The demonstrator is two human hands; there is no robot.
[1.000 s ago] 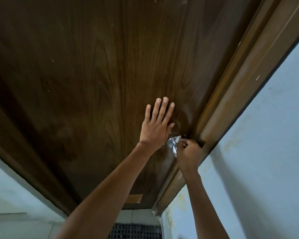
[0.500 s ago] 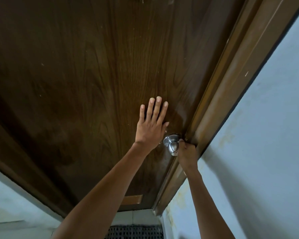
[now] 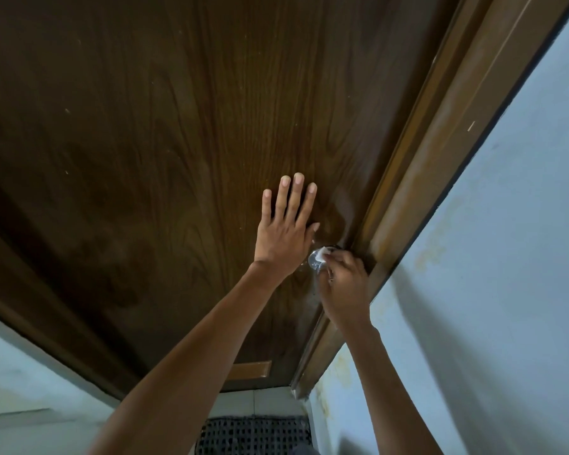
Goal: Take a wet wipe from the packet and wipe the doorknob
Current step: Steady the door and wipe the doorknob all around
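Observation:
A round silver doorknob [image 3: 314, 263] sits on the dark brown wooden door [image 3: 178, 159], close to its right edge. My right hand [image 3: 344, 287] is curled over the knob from below and right. It pinches a small white wet wipe [image 3: 326, 251] against the top of the knob. My left hand [image 3: 284, 231] lies flat on the door just left of the knob, fingers spread and pointing up. Most of the knob is hidden by my right hand. The packet is not in view.
A lighter brown door frame [image 3: 440, 192] runs diagonally along the door's right side. A pale blue wall [image 3: 506, 290] fills the right. A dark woven mat [image 3: 253, 435] lies on the floor at the door's foot.
My right hand has come from the knob's right side back over the knob, and the white wipe shows on top of it again. My left hand stays flat on the door.

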